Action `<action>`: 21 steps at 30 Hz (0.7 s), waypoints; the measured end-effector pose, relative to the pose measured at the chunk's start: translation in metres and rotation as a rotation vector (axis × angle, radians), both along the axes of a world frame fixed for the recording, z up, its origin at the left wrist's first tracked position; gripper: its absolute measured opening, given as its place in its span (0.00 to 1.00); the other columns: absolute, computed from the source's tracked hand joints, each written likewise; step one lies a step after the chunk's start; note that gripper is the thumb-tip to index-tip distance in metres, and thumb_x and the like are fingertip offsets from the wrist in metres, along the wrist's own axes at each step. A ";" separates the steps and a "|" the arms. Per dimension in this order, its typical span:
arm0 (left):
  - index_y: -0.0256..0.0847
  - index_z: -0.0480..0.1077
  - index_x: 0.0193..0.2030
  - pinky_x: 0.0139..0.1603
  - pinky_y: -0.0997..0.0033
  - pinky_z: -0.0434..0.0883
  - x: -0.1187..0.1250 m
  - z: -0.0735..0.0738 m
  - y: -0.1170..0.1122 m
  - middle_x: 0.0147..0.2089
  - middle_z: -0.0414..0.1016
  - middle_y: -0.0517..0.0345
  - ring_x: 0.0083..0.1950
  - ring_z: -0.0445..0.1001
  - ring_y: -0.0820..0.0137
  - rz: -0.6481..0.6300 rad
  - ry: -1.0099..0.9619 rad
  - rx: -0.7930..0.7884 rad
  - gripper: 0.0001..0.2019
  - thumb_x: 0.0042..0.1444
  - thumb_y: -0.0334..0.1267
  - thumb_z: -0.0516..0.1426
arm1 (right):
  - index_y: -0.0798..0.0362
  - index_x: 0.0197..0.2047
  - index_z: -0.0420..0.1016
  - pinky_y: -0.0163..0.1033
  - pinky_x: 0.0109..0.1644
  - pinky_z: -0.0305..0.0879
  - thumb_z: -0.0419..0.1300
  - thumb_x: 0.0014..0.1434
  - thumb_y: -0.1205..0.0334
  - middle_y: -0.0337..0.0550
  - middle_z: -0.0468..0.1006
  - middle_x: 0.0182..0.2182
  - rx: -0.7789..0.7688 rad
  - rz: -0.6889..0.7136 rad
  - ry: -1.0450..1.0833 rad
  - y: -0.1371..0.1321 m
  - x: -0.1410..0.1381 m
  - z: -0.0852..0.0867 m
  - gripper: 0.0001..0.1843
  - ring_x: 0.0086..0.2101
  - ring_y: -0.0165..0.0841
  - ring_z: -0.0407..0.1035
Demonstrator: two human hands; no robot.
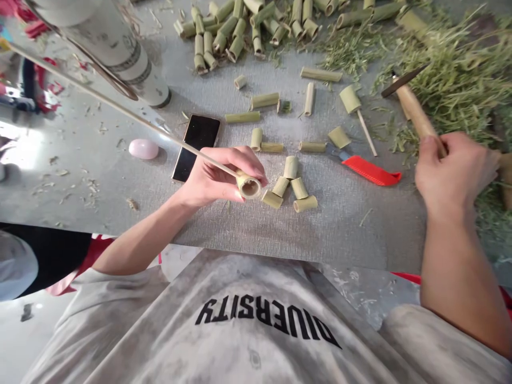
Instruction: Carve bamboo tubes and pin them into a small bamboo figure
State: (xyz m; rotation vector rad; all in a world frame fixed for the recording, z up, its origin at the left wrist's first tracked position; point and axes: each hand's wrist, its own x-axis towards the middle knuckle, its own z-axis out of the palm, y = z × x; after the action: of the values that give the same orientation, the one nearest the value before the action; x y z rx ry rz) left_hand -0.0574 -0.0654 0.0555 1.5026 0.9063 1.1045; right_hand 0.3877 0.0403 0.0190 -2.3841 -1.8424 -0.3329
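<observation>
My left hand (218, 176) is closed around a short hollow bamboo piece (248, 186), its open end facing me. A long thin stick (120, 114) runs from that piece up to the far left; whether it is fixed in it I cannot tell. My right hand (452, 170) grips the wooden handle of a hammer (418, 112) with a narrow dark head, held over green shavings. Between the hands, several small bamboo pieces (291, 167) lie in a figure-like arrangement. Right of them is a red utility knife (372, 170) with its blade out.
A phone (204, 130) lies beneath my left hand, beside a pink oval object (144, 149). A tall white cylinder (116, 48) stands at the back left. Cut bamboo pieces (236, 29) are heaped at the back. Green shavings (460, 80) cover the right side of the grey table (256, 234).
</observation>
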 end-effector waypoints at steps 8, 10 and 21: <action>0.48 0.79 0.35 0.41 0.57 0.85 0.001 -0.005 0.001 0.34 0.80 0.60 0.36 0.84 0.65 -0.006 -0.046 -0.021 0.31 0.46 0.74 0.73 | 0.55 0.57 0.88 0.47 0.37 0.45 0.64 0.67 0.61 0.57 0.85 0.36 -0.050 -0.017 0.030 -0.001 -0.005 0.006 0.19 0.26 0.35 0.38; 0.48 0.79 0.36 0.42 0.56 0.85 0.000 -0.005 0.000 0.35 0.80 0.58 0.38 0.84 0.63 -0.012 -0.002 -0.028 0.32 0.46 0.75 0.73 | 0.56 0.57 0.88 0.47 0.37 0.44 0.65 0.67 0.61 0.57 0.84 0.36 -0.049 -0.023 0.040 -0.001 -0.006 0.008 0.19 0.26 0.35 0.37; 0.43 0.87 0.50 0.43 0.66 0.77 -0.014 -0.007 0.015 0.46 0.84 0.53 0.39 0.80 0.70 0.113 0.557 0.124 0.11 0.61 0.41 0.71 | 0.59 0.55 0.85 0.51 0.44 0.56 0.57 0.73 0.58 0.69 0.87 0.46 0.077 -0.086 0.002 -0.009 -0.008 0.008 0.19 0.43 0.53 0.78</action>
State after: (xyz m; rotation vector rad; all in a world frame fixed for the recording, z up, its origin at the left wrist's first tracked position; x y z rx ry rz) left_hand -0.0719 -0.0506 0.0486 1.9281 1.3318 0.8385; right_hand 0.3798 0.0312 0.0271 -2.4156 -1.6971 -0.4017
